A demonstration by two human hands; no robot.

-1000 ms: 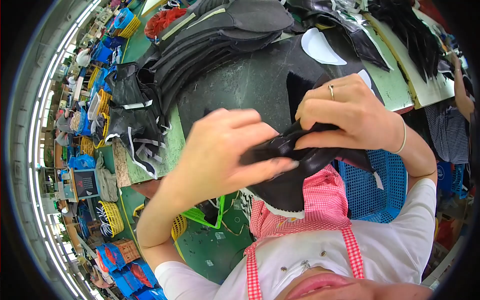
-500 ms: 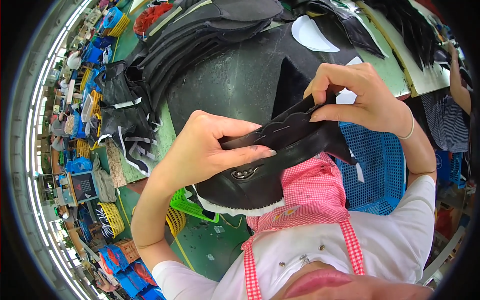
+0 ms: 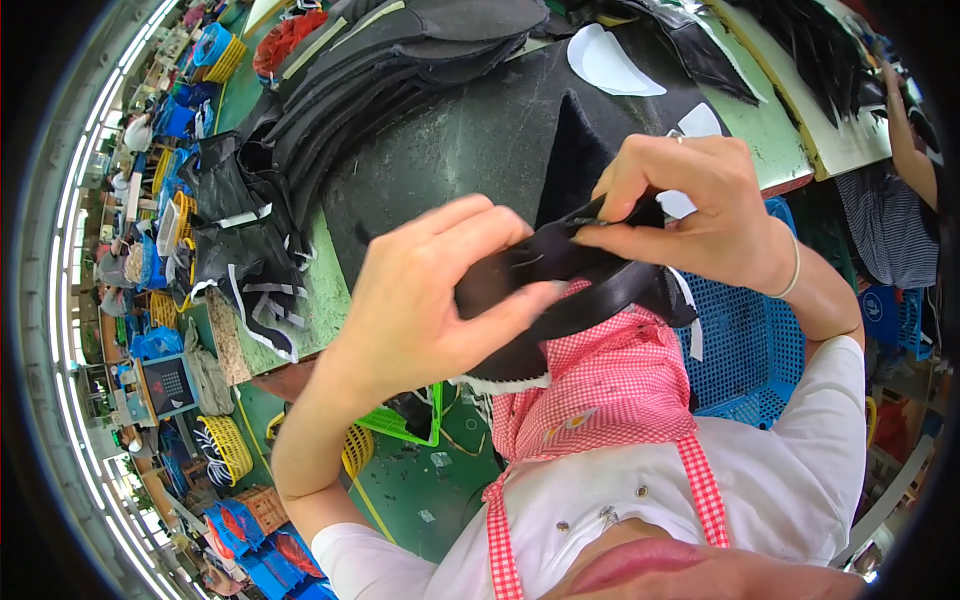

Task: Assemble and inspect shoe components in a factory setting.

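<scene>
A black shoe upper piece (image 3: 545, 295) with a white lower edge sits between both my hands, just above my red checked apron (image 3: 600, 390). My left hand (image 3: 420, 300) grips its left side, thumb lying along the dark fabric. My right hand (image 3: 700, 215) pinches the top right of the same piece with fingertips; a ring and a thin bracelet show on it. Behind the hands stands a dark worn work table (image 3: 480, 140).
A fan of black cut pieces (image 3: 370, 70) lies at the table's back left, more black parts with white trim (image 3: 240, 230) at its left edge. White oval pieces (image 3: 610, 60) lie at the back. A blue crate (image 3: 745, 350) stands right, green and yellow baskets (image 3: 400, 425) below.
The black piece has been folded and gathered tighter between my hands. My left hand has shifted right over it, and my right hand has moved down to pinch its top.
</scene>
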